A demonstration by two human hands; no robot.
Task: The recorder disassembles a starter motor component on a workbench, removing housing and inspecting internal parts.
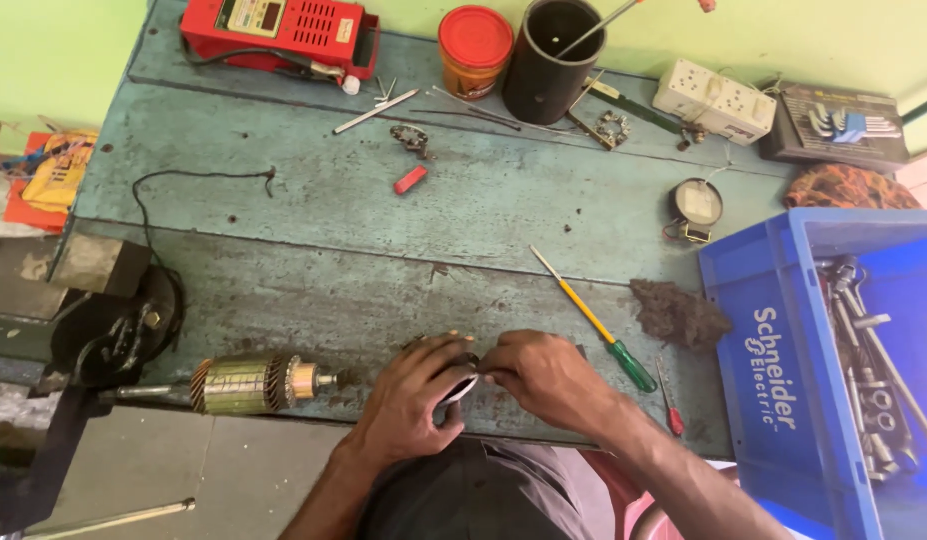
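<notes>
Your left hand (416,393) and right hand (544,378) are both pinched narrow on one small round part (462,386), held between them at the near edge of the workbench (314,240). The motor armature (254,383) lies just left of your left hand, its shaft pointing toward it.

A motor armature (254,383) lies on the worn blue-green workbench (314,250), just left of where the grip is. A yellow-shafted, green-handled screwdriver (594,320) lies just right of it and above, with a small red-handled screwdriver (670,400) and a dark wad of rag (679,312) farther right. A blue plastic crate (784,370) of metal tools stands at the far right. Well beyond the grip sit a red meter box (284,30), an orange tin (475,48), a black pipe section (552,60) and a white socket strip (714,100).
</notes>
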